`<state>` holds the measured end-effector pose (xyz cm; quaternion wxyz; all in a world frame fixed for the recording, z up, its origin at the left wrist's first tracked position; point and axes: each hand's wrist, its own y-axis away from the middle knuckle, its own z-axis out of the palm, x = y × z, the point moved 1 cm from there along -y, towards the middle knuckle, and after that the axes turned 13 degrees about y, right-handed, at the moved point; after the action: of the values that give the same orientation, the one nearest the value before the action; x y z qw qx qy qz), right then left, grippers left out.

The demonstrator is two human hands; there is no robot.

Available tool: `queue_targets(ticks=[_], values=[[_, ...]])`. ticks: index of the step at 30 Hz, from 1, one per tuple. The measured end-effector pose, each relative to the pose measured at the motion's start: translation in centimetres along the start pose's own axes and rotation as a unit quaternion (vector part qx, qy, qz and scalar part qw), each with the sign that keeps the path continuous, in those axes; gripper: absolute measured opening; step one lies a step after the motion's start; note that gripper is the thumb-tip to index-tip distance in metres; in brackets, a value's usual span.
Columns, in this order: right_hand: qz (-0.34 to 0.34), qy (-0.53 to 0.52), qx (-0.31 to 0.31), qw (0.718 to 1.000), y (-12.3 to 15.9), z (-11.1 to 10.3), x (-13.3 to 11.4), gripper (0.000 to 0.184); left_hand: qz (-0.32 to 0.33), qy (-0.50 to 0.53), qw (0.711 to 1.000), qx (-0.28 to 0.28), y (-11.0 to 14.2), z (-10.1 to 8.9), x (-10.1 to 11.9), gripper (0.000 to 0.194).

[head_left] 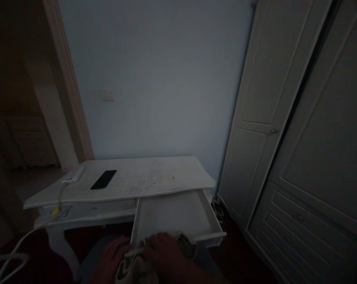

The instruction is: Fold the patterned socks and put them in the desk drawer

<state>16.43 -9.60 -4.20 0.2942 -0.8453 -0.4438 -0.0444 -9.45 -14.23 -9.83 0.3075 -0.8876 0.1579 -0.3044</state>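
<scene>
In dim light, both my hands meet at the front of an open white drawer [209, 215] under a white desk [154, 177]. My left hand [110, 258] curls round a pale cloth bundle [133, 268] just below the drawer front. My right hand [166, 254] lies on top of the same bundle, fingers bent over it. A patterned bit of fabric [185, 244] shows past my right fingers at the drawer's front edge. The inside of the drawer looks bare.
A dark phone [103, 179] lies on the desk's left part beside a white power strip [73, 175] whose cable [15, 248] hangs off the left edge. A tall white wardrobe [299, 138] stands close on the right. A doorway opens at the left.
</scene>
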Motion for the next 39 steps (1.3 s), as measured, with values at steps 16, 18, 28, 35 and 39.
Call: queue_targets(ticks=[16,18,28,35,39], values=[[-0.002,-0.045,-0.020,0.999,-2.4,0.3,-2.2,0.021,-0.105,0.155,0.980,-0.063,-2.3,-1.0,2.4,0.059],[0.000,-0.039,-0.028,0.999,-0.6,0.1,-0.4,0.025,-0.132,0.174,0.974,-0.057,-2.0,-0.9,2.8,0.061],[0.100,-0.059,-0.082,0.990,13.0,-2.4,12.5,0.028,-0.190,0.176,0.964,-0.065,-1.0,-1.0,2.9,0.054],[0.078,0.010,-0.040,0.996,18.2,-3.8,16.4,0.024,-0.148,0.155,0.976,-0.029,-1.1,-0.7,2.8,0.050],[0.092,0.026,0.012,0.995,15.6,-1.3,13.5,0.019,-0.142,0.147,0.978,-0.035,-1.0,-0.3,2.0,0.048]])
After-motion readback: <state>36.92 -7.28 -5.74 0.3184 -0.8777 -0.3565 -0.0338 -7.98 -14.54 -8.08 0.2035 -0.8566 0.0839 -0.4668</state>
